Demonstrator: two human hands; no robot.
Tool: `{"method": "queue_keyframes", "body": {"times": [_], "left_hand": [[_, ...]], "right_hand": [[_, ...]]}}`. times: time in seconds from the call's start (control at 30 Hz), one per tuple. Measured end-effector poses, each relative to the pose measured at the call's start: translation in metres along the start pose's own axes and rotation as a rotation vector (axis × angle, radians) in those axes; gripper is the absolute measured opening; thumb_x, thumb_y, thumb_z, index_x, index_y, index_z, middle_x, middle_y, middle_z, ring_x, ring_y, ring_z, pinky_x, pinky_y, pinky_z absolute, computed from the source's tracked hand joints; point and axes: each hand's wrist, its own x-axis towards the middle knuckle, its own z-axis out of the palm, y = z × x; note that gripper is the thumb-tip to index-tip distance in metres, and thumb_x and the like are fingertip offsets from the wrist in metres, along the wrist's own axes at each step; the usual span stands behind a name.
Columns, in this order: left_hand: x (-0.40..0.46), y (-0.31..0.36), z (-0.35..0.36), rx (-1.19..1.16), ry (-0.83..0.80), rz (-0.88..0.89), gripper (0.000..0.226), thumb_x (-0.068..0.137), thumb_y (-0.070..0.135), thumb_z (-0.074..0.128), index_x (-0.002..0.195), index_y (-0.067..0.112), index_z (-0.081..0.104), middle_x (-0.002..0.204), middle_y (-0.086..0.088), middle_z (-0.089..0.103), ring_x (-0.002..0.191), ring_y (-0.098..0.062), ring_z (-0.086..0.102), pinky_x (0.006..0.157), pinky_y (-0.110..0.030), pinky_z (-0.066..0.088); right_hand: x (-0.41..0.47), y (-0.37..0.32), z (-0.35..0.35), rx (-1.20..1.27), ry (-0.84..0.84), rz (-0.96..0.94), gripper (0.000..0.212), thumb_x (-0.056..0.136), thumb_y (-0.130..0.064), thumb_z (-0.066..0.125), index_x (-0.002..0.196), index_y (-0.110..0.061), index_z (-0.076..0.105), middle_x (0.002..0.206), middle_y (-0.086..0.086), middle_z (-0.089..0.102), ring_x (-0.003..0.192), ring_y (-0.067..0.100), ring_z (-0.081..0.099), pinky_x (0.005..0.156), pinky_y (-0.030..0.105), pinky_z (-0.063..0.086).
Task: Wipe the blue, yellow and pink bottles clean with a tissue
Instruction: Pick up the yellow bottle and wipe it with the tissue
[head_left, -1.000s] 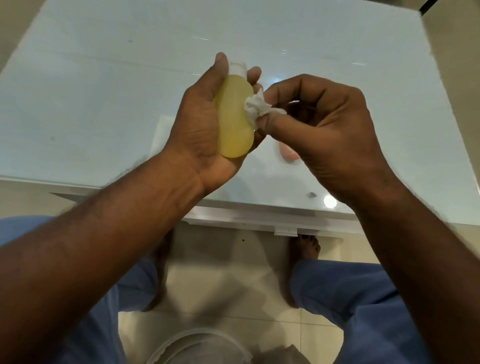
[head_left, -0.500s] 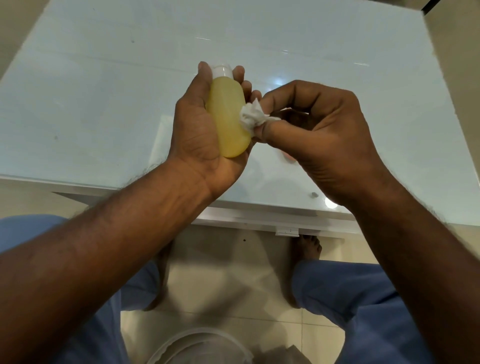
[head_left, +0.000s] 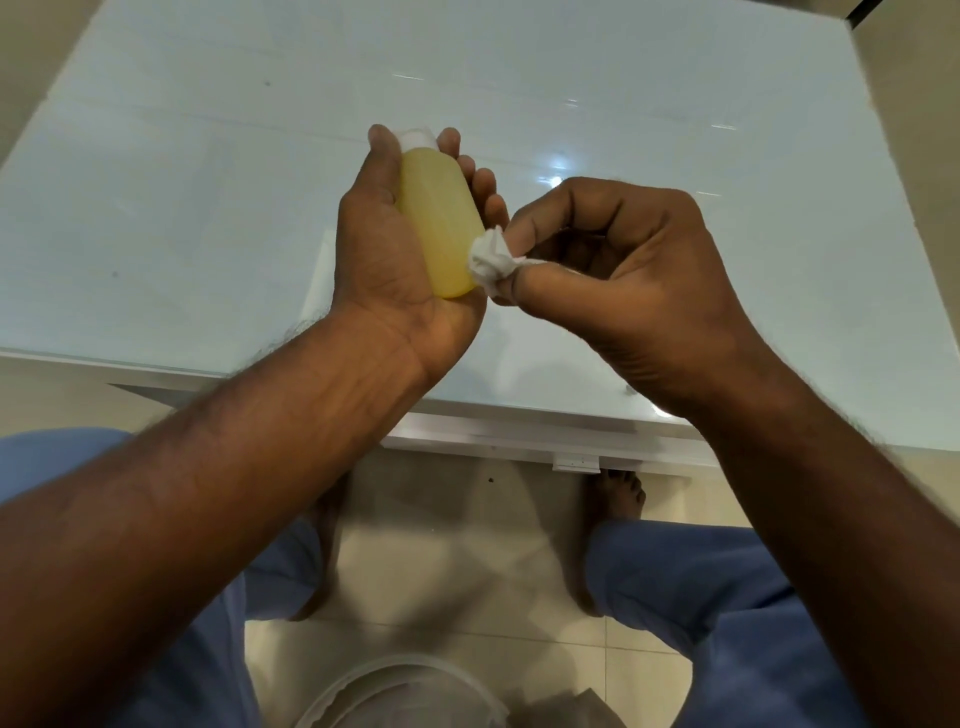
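Note:
My left hand (head_left: 384, 254) grips the yellow bottle (head_left: 439, 218), a small translucent bottle with a white cap (head_left: 417, 139) pointing away from me. It is held above the glass table. My right hand (head_left: 628, 280) pinches a crumpled white tissue (head_left: 491, 262) between thumb and fingers. The tissue presses against the lower right side of the yellow bottle, near its base. The blue and pink bottles are hidden from view behind my hands.
A pale glass table (head_left: 208, 182) with a white frame spreads under my hands; its near edge (head_left: 519, 431) runs below my wrists. My blue trousers and bare feet (head_left: 618, 493) stand on beige tiles. A white round container (head_left: 400, 696) sits on the floor at the bottom.
The tissue has slid down the yellow bottle from its upper side toward its base. Both hands drifted slightly left and lower, now covering the pink object seen earlier on the table.

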Motion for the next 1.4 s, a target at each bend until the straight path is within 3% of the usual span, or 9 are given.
{"method": "queue_keyframes", "body": {"times": [0.2,0.43,0.6,0.7,0.83,0.93,1.03,1.17,1.4], "left_hand": [[-0.001,0.002,-0.002,-0.026,0.003,0.027,0.046,0.107,0.051,0.046,0.108,0.010,0.066,0.085,-0.004,0.063,0.076,-0.016,0.065,0.074,-0.031,0.058],[-0.001,0.005,-0.004,-0.035,-0.001,0.063,0.045,0.107,0.051,0.046,0.115,0.011,0.064,0.089,-0.004,0.065,0.078,-0.017,0.066,0.075,-0.031,0.060],[-0.001,0.005,-0.005,0.022,-0.018,0.028,0.044,0.106,0.052,0.047,0.111,0.011,0.065,0.087,-0.003,0.064,0.078,-0.016,0.065,0.076,-0.031,0.058],[-0.001,0.005,-0.002,0.085,-0.061,-0.032,0.045,0.106,0.053,0.046,0.110,0.012,0.066,0.088,-0.002,0.065,0.081,-0.016,0.064,0.081,-0.031,0.056],[-0.006,0.002,0.006,0.190,-0.122,-0.047,0.047,0.107,0.049,0.044,0.107,0.008,0.068,0.091,-0.006,0.067,0.101,-0.023,0.062,0.106,-0.039,0.051],[-0.013,-0.001,0.007,0.328,-0.173,-0.058,0.049,0.109,0.049,0.039,0.120,0.009,0.066,0.108,-0.006,0.069,0.107,-0.022,0.064,0.096,-0.035,0.053],[-0.017,-0.005,0.011,0.395,-0.185,-0.023,0.053,0.110,0.046,0.038,0.143,0.008,0.055,0.127,-0.008,0.068,0.110,-0.023,0.069,0.103,-0.039,0.054],[-0.018,-0.006,0.010,0.387,-0.159,0.010,0.056,0.111,0.043,0.038,0.147,0.003,0.051,0.138,-0.016,0.064,0.119,-0.031,0.067,0.106,-0.044,0.055],[-0.012,0.000,0.003,0.304,-0.145,-0.009,0.045,0.109,0.044,0.042,0.112,0.007,0.068,0.100,-0.004,0.070,0.102,-0.018,0.065,0.099,-0.040,0.055]], "right_hand": [[0.000,-0.001,0.004,-0.002,-0.011,-0.006,0.011,0.089,-0.008,0.086,0.094,-0.016,0.081,0.093,-0.002,0.082,0.092,0.023,0.080,0.085,0.049,0.069],[-0.004,0.000,0.012,-0.026,-0.023,-0.007,0.015,0.089,-0.002,0.088,0.098,-0.014,0.085,0.097,0.000,0.083,0.097,0.017,0.081,0.082,0.031,0.067],[-0.003,0.000,0.006,-0.113,-0.119,-0.026,0.012,0.089,-0.007,0.089,0.099,-0.014,0.087,0.099,-0.001,0.085,0.096,0.016,0.083,0.096,0.046,0.066],[-0.001,-0.005,-0.004,-0.083,-0.182,-0.018,0.013,0.088,-0.002,0.087,0.097,-0.011,0.084,0.095,0.002,0.084,0.092,0.018,0.083,0.090,0.040,0.069],[0.007,-0.005,-0.019,-0.008,0.068,-0.096,0.016,0.092,0.005,0.072,0.102,-0.006,0.076,0.098,0.017,0.079,0.092,0.035,0.079,0.086,0.041,0.067],[0.011,0.002,-0.026,-0.084,0.239,-0.094,0.009,0.098,-0.006,0.073,0.107,-0.005,0.076,0.103,0.018,0.080,0.097,0.036,0.078,0.091,0.053,0.067],[0.009,0.003,-0.021,-0.088,0.234,-0.074,0.007,0.100,-0.008,0.077,0.107,-0.007,0.077,0.105,0.014,0.082,0.096,0.028,0.082,0.090,0.050,0.068],[0.007,0.004,-0.015,-0.092,0.197,-0.067,0.011,0.097,-0.003,0.077,0.107,-0.007,0.077,0.106,0.012,0.082,0.096,0.027,0.082,0.090,0.052,0.068],[0.003,0.004,-0.012,-0.089,0.066,-0.060,0.008,0.091,-0.001,0.077,0.098,-0.001,0.080,0.093,0.012,0.081,0.084,0.024,0.078,0.078,0.046,0.068]]}}
